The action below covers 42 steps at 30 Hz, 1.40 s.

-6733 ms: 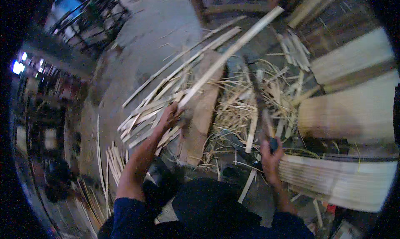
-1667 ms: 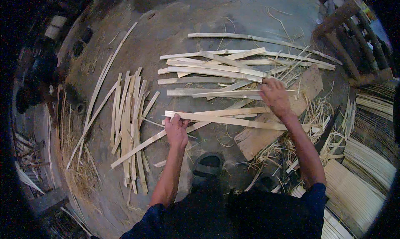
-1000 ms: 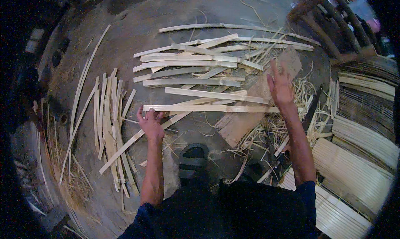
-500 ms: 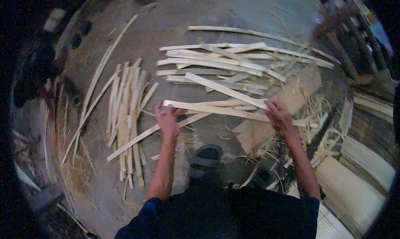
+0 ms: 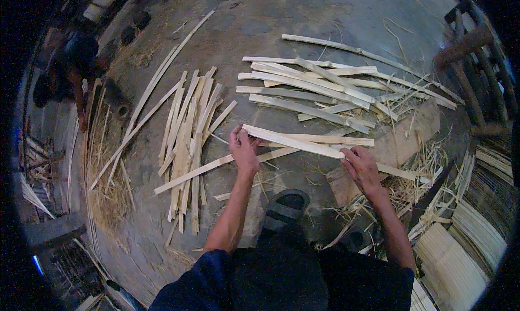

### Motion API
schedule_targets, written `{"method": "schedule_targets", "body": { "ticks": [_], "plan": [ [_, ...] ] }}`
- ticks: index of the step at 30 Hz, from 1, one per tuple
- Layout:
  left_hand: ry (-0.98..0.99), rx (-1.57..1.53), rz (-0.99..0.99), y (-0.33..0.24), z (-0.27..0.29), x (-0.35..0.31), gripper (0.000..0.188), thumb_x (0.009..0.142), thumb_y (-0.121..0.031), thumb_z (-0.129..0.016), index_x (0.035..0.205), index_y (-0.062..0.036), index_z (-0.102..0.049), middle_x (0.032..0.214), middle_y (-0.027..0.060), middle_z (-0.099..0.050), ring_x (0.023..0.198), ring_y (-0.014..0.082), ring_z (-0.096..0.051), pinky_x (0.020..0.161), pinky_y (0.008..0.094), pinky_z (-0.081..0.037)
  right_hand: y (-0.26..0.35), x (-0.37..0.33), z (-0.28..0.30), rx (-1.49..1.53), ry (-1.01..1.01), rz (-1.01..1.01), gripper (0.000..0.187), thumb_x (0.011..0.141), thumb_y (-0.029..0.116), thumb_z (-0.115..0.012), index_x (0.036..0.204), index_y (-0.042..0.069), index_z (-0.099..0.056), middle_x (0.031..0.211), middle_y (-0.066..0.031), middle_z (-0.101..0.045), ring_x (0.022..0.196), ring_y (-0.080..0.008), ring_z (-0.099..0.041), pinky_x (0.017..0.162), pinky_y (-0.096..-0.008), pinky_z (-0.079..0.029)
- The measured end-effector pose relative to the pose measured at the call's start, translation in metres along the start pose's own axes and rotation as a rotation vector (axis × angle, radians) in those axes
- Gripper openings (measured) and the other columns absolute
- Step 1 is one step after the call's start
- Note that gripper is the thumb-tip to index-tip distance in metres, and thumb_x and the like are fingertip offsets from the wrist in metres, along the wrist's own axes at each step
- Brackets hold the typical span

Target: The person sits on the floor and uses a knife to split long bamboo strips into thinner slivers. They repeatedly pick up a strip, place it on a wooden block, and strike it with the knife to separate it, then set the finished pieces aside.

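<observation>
A pale, flat bamboo strip is held between my two hands, slanting down to the right. My left hand closes on its left end, fingertips at the edge. At the other end, my right hand pinches it between thumb and fingers. Just under and behind it lie more strips: a level one, and a long one that slants past my left hand toward the left bundle. Another strip runs out to the right of my right hand.
Beyond my hands lies a loose pile of strips. An upright bundle lies at left, beside long strips. Shavings and a board are at right. A person bends at far left; a sandal shows below.
The strip in my right hand has come down, and its formerly free left end now meets my left hand. The whole view has shifted, with the floor things appearing farther right.
</observation>
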<state>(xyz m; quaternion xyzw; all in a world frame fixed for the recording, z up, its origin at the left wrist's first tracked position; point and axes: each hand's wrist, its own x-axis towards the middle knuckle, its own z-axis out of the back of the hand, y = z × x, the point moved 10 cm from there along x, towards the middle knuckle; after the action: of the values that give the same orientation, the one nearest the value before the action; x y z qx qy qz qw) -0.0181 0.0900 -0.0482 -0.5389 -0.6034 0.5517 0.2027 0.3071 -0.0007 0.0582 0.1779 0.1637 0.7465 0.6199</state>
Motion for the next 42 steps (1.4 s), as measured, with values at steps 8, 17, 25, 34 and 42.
{"method": "schedule_targets", "body": {
  "ticks": [8,17,25,34,42],
  "plan": [
    [0.007,0.261,-0.034,-0.016,-0.011,-0.004,0.030,0.089,-0.007,-0.052,0.117,-0.0013,-0.044,0.091,0.0085,-0.057,0.081,0.0160,-0.057,0.068,0.0327,-0.054,0.001,-0.006,0.001,-0.102,-0.091,-0.037,0.027,0.081,0.018,-0.063,0.106,0.009,-0.059,0.088,-0.0105,-0.054,0.083,-0.0298,-0.054,0.073,-0.0400,-0.043],
    [-0.014,0.149,0.003,0.007,0.007,0.005,0.029,0.086,-0.004,-0.053,0.115,-0.0013,-0.045,0.095,0.0108,-0.058,0.078,0.0180,-0.059,0.067,0.0310,-0.052,-0.078,-0.035,0.040,0.006,-0.025,-0.243,0.030,0.082,0.025,-0.063,0.106,0.008,-0.060,0.090,-0.0156,-0.060,0.084,-0.0315,-0.060,0.073,-0.0407,-0.046],
    [-0.035,0.174,0.067,0.020,0.017,0.010,0.028,0.088,-0.008,-0.055,0.114,-0.0011,-0.045,0.098,0.0110,-0.057,0.081,0.0189,-0.058,0.068,0.0300,-0.050,-0.081,-0.039,0.039,0.131,0.144,-0.235,0.034,0.083,0.037,-0.062,0.097,0.006,-0.063,0.090,-0.0164,-0.062,0.083,-0.0326,-0.061,0.072,-0.0411,-0.047],
    [0.163,0.672,0.081,-0.009,-0.003,-0.005,0.035,0.089,-0.013,-0.055,0.120,-0.0009,-0.044,0.080,0.0105,-0.060,0.058,0.0162,-0.059,0.049,0.0288,-0.047,-0.089,-0.035,0.067,0.052,0.319,-0.490,0.040,0.080,0.045,-0.062,0.088,0.006,-0.065,0.087,-0.0152,-0.065,0.085,-0.0329,-0.061,0.073,-0.0413,-0.046],
    [1.130,0.821,-0.816,-0.053,-0.237,-0.181,0.051,0.079,-0.014,-0.066,0.123,-0.0001,-0.046,0.101,0.0187,-0.058,0.095,0.0313,-0.057,0.083,0.0404,-0.045,-0.092,-0.029,0.089,-0.110,0.337,-0.575,0.041,0.075,0.047,-0.065,0.094,0.011,-0.060,0.089,-0.0119,-0.065,0.089,-0.0308,-0.062,0.074,-0.0430,-0.046]
  ]
}}
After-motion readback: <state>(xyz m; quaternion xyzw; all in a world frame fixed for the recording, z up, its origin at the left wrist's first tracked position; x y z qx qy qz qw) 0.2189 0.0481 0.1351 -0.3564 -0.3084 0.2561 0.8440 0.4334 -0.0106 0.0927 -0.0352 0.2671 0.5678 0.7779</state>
